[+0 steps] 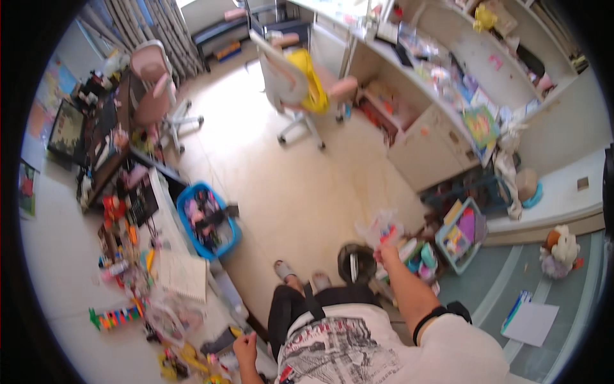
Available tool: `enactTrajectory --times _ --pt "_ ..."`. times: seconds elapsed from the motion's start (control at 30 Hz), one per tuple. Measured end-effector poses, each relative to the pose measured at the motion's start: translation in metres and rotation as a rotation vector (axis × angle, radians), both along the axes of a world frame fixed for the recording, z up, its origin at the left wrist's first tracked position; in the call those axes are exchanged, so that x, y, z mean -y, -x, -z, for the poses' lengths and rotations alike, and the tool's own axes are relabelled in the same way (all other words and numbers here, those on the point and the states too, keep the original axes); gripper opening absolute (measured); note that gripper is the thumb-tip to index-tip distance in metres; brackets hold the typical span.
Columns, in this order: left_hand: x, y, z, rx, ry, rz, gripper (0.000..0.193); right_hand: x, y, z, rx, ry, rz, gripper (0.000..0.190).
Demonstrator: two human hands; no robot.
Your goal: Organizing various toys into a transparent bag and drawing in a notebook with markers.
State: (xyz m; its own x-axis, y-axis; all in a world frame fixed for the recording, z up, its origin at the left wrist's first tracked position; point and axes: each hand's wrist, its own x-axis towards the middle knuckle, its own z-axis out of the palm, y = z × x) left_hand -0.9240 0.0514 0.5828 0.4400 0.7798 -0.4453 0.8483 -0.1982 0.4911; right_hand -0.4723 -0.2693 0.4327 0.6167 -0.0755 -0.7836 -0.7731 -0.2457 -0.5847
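Observation:
My right hand (385, 256) reaches forward with its fingers curled. Right beyond its fingers lies a clear plastic bag (379, 227) with red print; blur hides whether the hand grips it. A dark round bin (357, 264) with something white inside stands just left of that hand. My left hand (245, 349) is curled near the cluttered white tabletop (184, 240), with nothing visible in it. Next to it is a dark grey item (218, 342). A spiral notebook (183, 274) lies open farther along the tabletop.
A blue tub (236, 236) full of mixed items stands on the floor ahead. To the right are a light-blue basket (459, 261) and a glass-topped surface (484, 293). Two swivel chairs (283, 79) (153, 98) stand farther off. A cluttered desk (431, 103) runs along the right.

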Motion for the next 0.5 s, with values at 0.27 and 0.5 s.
enactTrajectory --times 0.27,0.5 --pt "-0.200 -0.156 0.047 0.436 0.012 -0.062 0.016 -0.211 -0.137 -0.032 0.452 0.261 -0.428 0.035" --pt "-0.385 -0.352 -0.034 0.534 0.180 0.162 0.025 -0.454 -0.264 -0.188 0.881 0.421 -0.864 0.059"
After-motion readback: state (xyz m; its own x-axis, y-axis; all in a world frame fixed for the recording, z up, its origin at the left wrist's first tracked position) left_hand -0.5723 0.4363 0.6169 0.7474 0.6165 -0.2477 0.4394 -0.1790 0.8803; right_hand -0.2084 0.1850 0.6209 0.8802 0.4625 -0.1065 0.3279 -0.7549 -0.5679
